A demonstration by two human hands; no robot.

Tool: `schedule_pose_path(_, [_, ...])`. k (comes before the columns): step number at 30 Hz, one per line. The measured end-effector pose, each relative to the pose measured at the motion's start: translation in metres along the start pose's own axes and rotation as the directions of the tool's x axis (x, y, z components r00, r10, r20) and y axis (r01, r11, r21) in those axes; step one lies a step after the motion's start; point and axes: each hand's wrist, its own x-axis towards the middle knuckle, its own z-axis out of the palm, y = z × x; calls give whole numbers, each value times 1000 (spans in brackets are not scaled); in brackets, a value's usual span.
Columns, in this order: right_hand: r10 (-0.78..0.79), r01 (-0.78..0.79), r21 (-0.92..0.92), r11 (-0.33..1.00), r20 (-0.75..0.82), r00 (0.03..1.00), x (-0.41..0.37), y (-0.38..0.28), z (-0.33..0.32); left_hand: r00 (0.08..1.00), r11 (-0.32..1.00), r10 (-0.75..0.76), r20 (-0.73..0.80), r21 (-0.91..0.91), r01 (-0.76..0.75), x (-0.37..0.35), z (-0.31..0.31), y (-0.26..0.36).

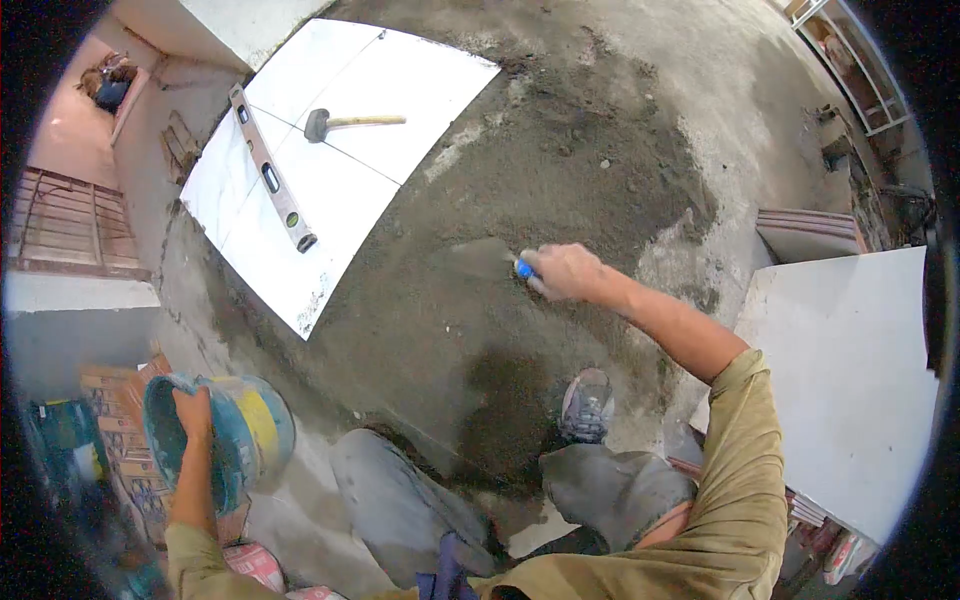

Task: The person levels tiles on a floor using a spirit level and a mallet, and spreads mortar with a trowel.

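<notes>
My right hand (563, 272) is closed round the blue handle of a trowel (482, 257), whose blade lies low over the dark wet mortar (400, 300) on the floor. At the lower left, my left hand (193, 412) grips the rim of a teal bucket (265, 425) with a yellow band. The bucket is tilted, its mouth turned to the left. White tiles (345, 80) lie on the floor at the upper left, with a spirit level (268, 172) and a rubber mallet (350, 122) resting on them.
A large white tile (840, 360) lies at the right, beside stacked tiles (812, 228). My shoe (587, 405) stands on the mortar's near edge. Cardboard boxes (125, 435) are behind the bucket. A white metal frame (850, 60) is at the upper right.
</notes>
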Motion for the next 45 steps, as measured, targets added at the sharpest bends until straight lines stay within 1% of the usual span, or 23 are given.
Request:
schedule_pose_path(2, [122,-128,-28,991,-156,980,8,19,-16,1000,1000,7,-27,-8,-7,4,3,-6])
schedule_pose_path(4, [146,-173,-100,980,-226,963,24,60,-28,1000,996,1,-19,93,1,8,4,-8])
schedule_pose_path(6, [243,-301,-166,939,-300,922,39,92,-45,1000,997,9,7,72,-10,-6,-6,13])
schedule_pose_path(8, [263,-341,-190,920,-345,901,47,108,-54,1000,999,18,25,44,-19,-5,-8,21])
schedule_pose_path(10, [393,-490,-91,867,-480,785,57,112,-49,999,991,-38,0,125,38,3,-3,7])
schedule_pose_path(11, [445,-515,-14,857,-482,754,59,98,-49,999,992,-44,-8,122,45,4,-3,6])
schedule_pose_path(13, [477,-493,50,868,-357,803,63,62,-40,1000,996,-3,7,89,2,3,-3,3])
schedule_pose_path(16, [312,-305,146,941,-29,950,58,-7,-31,999,994,-34,-22,104,36,9,4,-5])
schedule_pose_path(18, [197,-195,149,969,0,980,59,-33,-18,998,991,-46,-42,124,51,-1,0,11])
schedule_pose_path(20, [222,-224,96,970,36,974,67,-29,-19,996,987,-61,-69,143,71,-3,-1,15])
schedule_pose_path(23, [425,-413,112,904,-112,898,79,24,-30,997,995,-80,-1,56,80,-2,-5,7])
schedule_pose_path(26, [609,-593,147,791,-271,745,84,59,-51,999,1000,-27,22,9,27,-3,-5,8])
schedule_pose_path(29, [626,-557,286,779,-313,715,96,66,-40,998,997,33,-57,68,-29,8,6,-10])
schedule_pose_path(30, [612,-546,279,790,-310,728,100,60,-37,999,996,9,-37,87,-6,7,4,-6])
schedule_pose_path(32, [323,-267,273,924,-183,929,92,15,-40,1000,994,-15,-18,112,17,-1,-1,4])
schedule_pose_path(34, [299,-207,412,887,-174,938,105,-21,-11,999,990,-3,-53,141,11,-9,-4,14])
schedule_pose_path(36, [184,-106,411,905,-157,970,123,-40,14,1000,995,-11,-5,100,12,-13,-11,19])
schedule_pose_path(37, [192,-110,416,903,-161,968,129,-44,16,999,998,-19,43,56,16,-12,-13,22])
schedule_pose_path(39, [268,-226,399,889,-54,962,140,-46,15,1000,994,-24,0,109,24,-7,-5,12])
schedule_pose_path(42, [273,-231,283,931,-119,955,149,-2,-11,999,988,-41,-26,146,44,-13,-11,24])
schedule_pose_path(43, [319,-297,230,927,-62,946,154,16,-24,999,990,-50,-7,129,51,-18,-14,28])
schedule_pose_path(44, [354,-338,166,927,-80,932,160,36,-30,999,990,-52,-6,132,52,-16,-12,23])
schedule_pose_path(45, [487,-435,258,862,-186,854,160,45,-32,999,990,-47,-21,135,50,-12,-9,17])
